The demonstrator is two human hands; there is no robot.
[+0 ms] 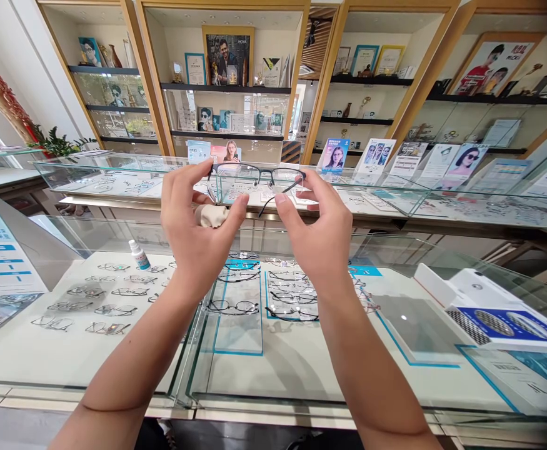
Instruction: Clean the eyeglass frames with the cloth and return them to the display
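Dark half-rim glasses (264,172) are held up in front of me, between my two hands. My left hand (202,212) grips the left end of the frame at the fingertips, and a crumpled beige cloth (211,215) is tucked in its palm. My right hand (317,219) pinches the right end near the hinge, with its thumb by a dark temple arm that curves down toward the middle. Both hands are above the glass display counter, touching only the glasses and the cloth.
A white spray bottle (139,255) stands on the glass counter (273,400) at left. Rows of glasses (232,307) lie below my hands. An open white and blue box (502,319) sits at right. Behind are another glass counter and shelves.
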